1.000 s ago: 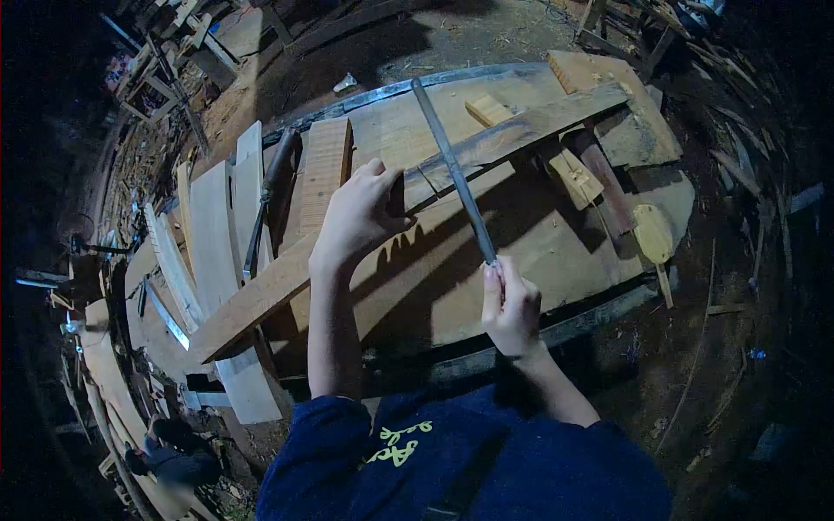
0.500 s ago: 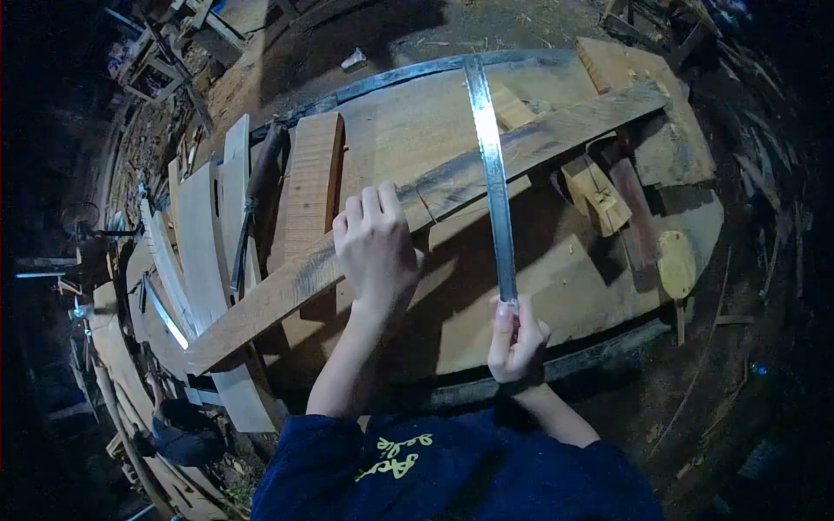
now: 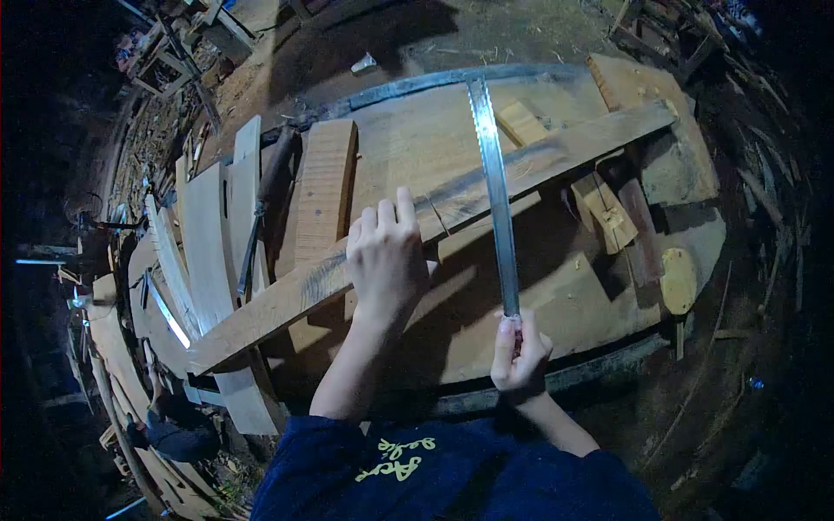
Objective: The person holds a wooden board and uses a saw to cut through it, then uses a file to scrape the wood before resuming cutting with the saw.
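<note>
My left hand (image 3: 382, 260) is wrapped over a long wooden board (image 3: 565, 161), fingers on its upper face, the thumb end showing at the near edge. The board slants from lower left to upper right, with a dark line across it just right of that hand. In my right hand (image 3: 521, 352) is the near end of a long, narrow metal strip (image 3: 497, 200), pinched between thumb and fingers. It points away from me and crosses over the board. The far part shines, and its left edge looks notched.
Under the board is a broad wooden work surface (image 3: 400, 130). A thick plank (image 3: 323, 187) and several pale slats (image 3: 207, 234) lie left. Right are a wooden block (image 3: 604, 213) and a yellowish paddle-shaped piece (image 3: 678, 280). Another person (image 3: 178, 425) is at lower left.
The view has shifted slightly, so the bench sits a little lower. The left hand's index finger has straightened along the board; the metal strip keeps nearly the same place over it.
</note>
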`<state>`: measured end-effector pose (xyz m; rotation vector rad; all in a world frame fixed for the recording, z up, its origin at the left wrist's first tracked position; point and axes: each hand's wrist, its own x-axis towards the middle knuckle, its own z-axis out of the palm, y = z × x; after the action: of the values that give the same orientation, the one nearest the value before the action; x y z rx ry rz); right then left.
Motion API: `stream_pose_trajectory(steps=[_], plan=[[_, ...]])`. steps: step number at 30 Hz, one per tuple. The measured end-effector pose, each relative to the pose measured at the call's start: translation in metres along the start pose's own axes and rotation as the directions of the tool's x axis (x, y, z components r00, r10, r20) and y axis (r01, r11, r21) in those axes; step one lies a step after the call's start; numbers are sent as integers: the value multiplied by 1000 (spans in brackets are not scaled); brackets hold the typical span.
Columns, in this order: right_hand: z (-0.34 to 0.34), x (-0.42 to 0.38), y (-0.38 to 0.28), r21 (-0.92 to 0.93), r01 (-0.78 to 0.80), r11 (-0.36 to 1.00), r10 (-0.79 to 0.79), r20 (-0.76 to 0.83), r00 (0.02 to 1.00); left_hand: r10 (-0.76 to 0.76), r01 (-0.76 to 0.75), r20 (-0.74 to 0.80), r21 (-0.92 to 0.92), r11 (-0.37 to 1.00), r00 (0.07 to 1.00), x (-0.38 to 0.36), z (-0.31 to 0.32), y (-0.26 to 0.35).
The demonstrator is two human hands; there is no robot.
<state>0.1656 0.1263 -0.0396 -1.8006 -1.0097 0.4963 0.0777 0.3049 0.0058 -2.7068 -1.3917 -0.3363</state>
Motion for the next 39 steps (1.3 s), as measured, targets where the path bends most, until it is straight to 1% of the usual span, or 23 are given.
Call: stream_pose_trajectory(steps=[1,2,3,5,6,8,9,11,12,14,15,17,19,21,25,27,29,30,33,35,39], plan=[[0,-1,-1,21,35,999,-35,-8,999,14,-12,67,-25,1000,998,2,-7,-2],[0,0,-2,42,83,996,-82,-22,996,-2,9,175,-39,999,985,5,-12,-4],[-1,-3,-1,47,66,997,-66,7,998,17,-3,181,-76,997,983,3,-13,-9],[3,-3,2,32,205,978,-203,-60,977,26,8,251,-132,991,968,3,-23,-14],[3,-4,1,29,240,970,-237,-72,969,22,6,215,-132,991,976,3,-25,-17],[1,-5,-3,-9,210,978,-210,3,978,119,-56,262,-234,971,958,3,-30,-25],[2,-4,-4,-15,231,973,-231,-2,973,116,-58,240,-237,970,964,3,-34,-26],[8,-3,-5,-35,284,958,-286,-74,955,95,-10,269,-301,954,959,1,-40,-30],[7,-3,-6,-40,294,955,-296,-74,952,93,-10,258,-304,953,962,0,-42,-32],[5,-4,-9,-140,317,938,-324,-31,946,98,-42,166,-310,950,981,-3,-46,-37],[4,-5,-13,-142,320,937,-327,-28,945,95,-40,163,-312,949,982,-4,-46,-40],[1,-3,-22,-198,280,939,-287,-7,958,60,-33,61,-371,928,996,-4,-45,-47],[-1,-2,-28,-214,269,939,-278,-9,961,78,-40,80,-395,918,994,-4,-46,-52],[-4,0,-34,-230,260,938,-269,-12,963,105,-41,131,-417,908,986,-5,-46,-54],[-11,1,-54,-277,204,939,-201,40,979,125,-64,117,-425,903,985,-4,-37,-56],[-14,-1,-62,-291,189,938,-180,58,982,153,-110,77,-401,909,985,-1,-26,-57],[-16,-1,-66,-333,172,927,-147,100,984,143,-93,102,-389,916,984,-2,-31,-55],[-17,1,-67,-333,173,927,-148,99,984,134,-76,130,-379,922,982,-2,-33,-54],[-18,5,-71,-387,194,902,-175,85,981,132,-69,135,-394,917,982,-2,-31,-54],[-17,6,-76,-455,208,866,-190,85,978,132,-70,130,-396,915,983,-2,-31,-55],[-16,5,-83,-457,200,867,-177,92,980,134,-86,99,-381,920,986,-2,-25,-56]])
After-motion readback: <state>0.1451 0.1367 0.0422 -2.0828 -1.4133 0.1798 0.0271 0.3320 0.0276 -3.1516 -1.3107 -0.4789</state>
